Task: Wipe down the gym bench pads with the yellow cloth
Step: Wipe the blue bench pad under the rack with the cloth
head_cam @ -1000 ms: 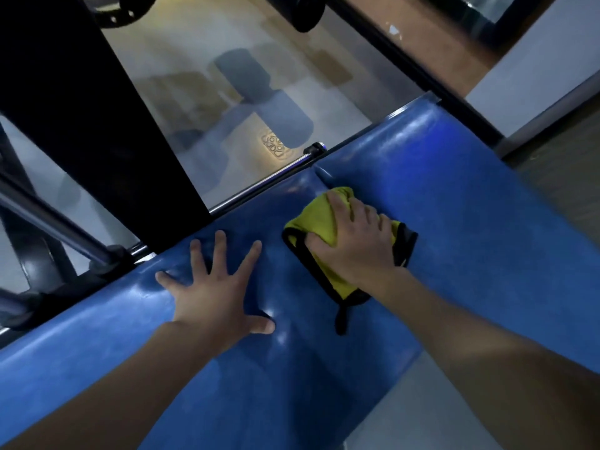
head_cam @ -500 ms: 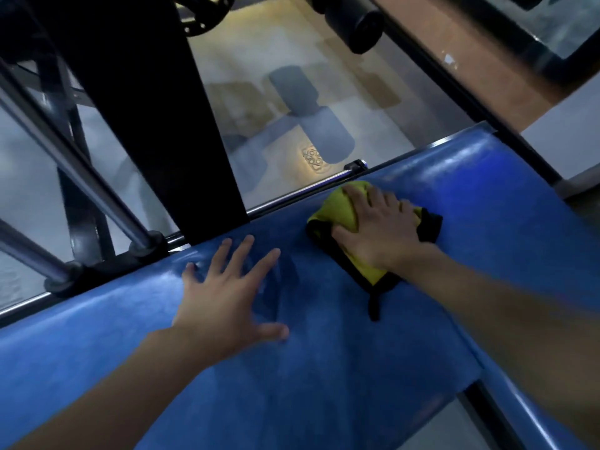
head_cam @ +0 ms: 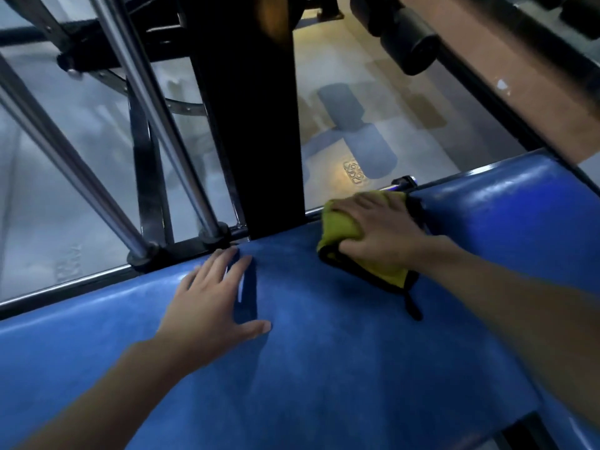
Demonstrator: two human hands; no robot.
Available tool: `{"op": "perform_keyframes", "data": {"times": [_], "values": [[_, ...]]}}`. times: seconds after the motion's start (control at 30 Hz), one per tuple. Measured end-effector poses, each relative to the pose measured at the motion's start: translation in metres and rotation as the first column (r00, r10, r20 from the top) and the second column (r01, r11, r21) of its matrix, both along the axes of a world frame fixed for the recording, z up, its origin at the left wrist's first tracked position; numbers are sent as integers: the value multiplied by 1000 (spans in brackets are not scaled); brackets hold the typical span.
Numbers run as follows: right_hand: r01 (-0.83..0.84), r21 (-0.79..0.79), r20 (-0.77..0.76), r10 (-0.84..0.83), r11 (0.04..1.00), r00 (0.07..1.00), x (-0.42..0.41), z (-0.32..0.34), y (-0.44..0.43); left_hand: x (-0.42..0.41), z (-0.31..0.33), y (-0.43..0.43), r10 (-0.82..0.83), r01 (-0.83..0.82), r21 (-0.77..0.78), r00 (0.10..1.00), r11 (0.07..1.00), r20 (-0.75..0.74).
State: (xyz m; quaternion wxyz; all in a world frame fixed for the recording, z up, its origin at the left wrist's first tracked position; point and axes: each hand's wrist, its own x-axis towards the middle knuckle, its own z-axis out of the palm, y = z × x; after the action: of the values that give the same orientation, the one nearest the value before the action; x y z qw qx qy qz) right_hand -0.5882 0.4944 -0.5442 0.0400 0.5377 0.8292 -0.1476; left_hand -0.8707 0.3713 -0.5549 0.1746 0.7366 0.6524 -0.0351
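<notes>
Left hand (head_cam: pixel 207 306) lies flat on the near blue bench pad (head_cam: pixel 324 378), its fingers straight and spread, the thumb out to the right, gripping nothing. Farther along the same pad, at its far edge, the right hand (head_cam: pixel 380 235) presses palm-down on the yellow cloth (head_cam: pixel 339 225), fingers lying across the top of it and not curled round it. The cloth is bunched, its black trim and a small black loop trailing toward the near side. It sits just beside the seam where a second blue pad (head_cam: pixel 506 203) begins to the right. Beyond the far edge rise a black upright post (head_cam: pixel 250 125) and two chrome rods (head_cam: pixel 146 92), over a pale tiled floor (head_cam: pixel 357 102).
</notes>
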Motion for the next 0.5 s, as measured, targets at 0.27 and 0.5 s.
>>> {"op": "perform_keyframes", "data": {"times": [0.27,0.5], "values": [[107,114,51,-113,988,992,-85,-10,-49,-37,1,-18,57,-55,24,997,998,-54],[298,92,72,-305,950,950,-77,-3,-55,-98,3,-47,187,-188,-1,978,982,-95]]}}
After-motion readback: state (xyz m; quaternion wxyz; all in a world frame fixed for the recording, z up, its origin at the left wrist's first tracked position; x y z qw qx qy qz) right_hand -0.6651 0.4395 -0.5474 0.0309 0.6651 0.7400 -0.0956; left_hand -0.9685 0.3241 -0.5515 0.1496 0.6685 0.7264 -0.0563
